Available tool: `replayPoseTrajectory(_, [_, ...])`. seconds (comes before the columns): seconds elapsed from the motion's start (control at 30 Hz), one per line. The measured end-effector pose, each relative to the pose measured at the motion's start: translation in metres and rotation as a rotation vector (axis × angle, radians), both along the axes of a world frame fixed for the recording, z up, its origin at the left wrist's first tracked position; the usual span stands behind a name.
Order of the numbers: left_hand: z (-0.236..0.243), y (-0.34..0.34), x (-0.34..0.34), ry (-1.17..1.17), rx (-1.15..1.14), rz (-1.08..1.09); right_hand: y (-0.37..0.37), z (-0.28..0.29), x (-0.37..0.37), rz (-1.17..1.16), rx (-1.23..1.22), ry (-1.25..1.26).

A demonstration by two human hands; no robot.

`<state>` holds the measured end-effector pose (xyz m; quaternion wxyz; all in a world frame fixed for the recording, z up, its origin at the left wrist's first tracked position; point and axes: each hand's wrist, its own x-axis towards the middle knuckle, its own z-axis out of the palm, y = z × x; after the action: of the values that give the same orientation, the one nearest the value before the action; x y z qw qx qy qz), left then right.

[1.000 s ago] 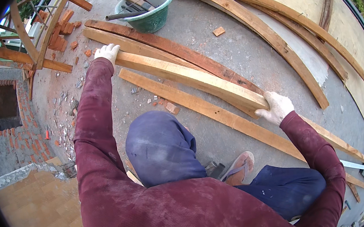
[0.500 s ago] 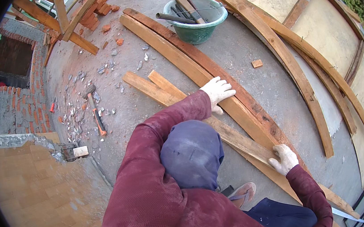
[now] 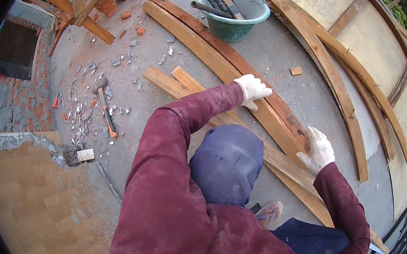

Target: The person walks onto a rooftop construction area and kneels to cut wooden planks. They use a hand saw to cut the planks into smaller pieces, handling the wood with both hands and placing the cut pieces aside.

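Observation:
My left hand (image 3: 255, 89), in a white glove, rests with fingers apart on a long reddish timber (image 3: 220, 50) and the lighter timber (image 3: 188, 41) lying alongside it. My right hand (image 3: 318, 151), also gloved, is open with fingers stretched at the near end of the same pair; whether it presses on them I cannot tell. Paler timbers (image 3: 163, 81) lie crosswise nearer me, partly hidden under my left arm and a rounded shape in blue cloth (image 3: 225, 164). My sandalled foot (image 3: 268, 212) is beside them.
A green tub (image 3: 232, 31) of tools stands beyond the timbers. Curved beams (image 3: 328, 77) and pale boards (image 3: 405, 139) lie right. A hammer (image 3: 108, 118) lies among rubble at left, near broken bricks (image 3: 109, 4), a wooden frame (image 3: 95, 31) and a brick-edged opening (image 3: 14, 48).
The pale timber that both hands held a second ago now lies lower, released. My left hand has moved rightward onto the timber pair; my right hand has shifted up off the pale piece, fingers straightened.

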<state>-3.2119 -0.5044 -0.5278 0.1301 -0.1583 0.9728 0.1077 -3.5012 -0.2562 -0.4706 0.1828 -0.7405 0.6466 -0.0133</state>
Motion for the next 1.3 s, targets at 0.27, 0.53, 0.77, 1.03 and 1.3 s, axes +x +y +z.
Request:
replayPoseTrajectory(0.27, [-0.021,0.009,0.029,0.005,-0.114,0.085,0.017,-0.03,-0.073,-0.388,0.103,-0.097])
replayPoseTrajectory(0.53, [-0.016,-0.005,0.012,-0.162,-0.122,0.064,0.05,-0.009,-0.075,-0.37,0.158,-0.084])
replayPoseTrajectory(0.77, [0.019,-0.018,-0.004,-0.201,-0.003,0.116,0.015,0.032,-0.022,-0.157,-0.004,0.001])
replayPoseTrajectory(1.03, [0.1,-0.004,-0.065,-0.005,0.376,-0.001,0.035,0.075,-0.025,-0.096,-0.28,0.346])
replayPoseTrajectory(1.3, [0.043,0.14,-0.149,0.012,0.682,-0.104,0.139,0.081,-0.107,-0.188,0.128,0.098])
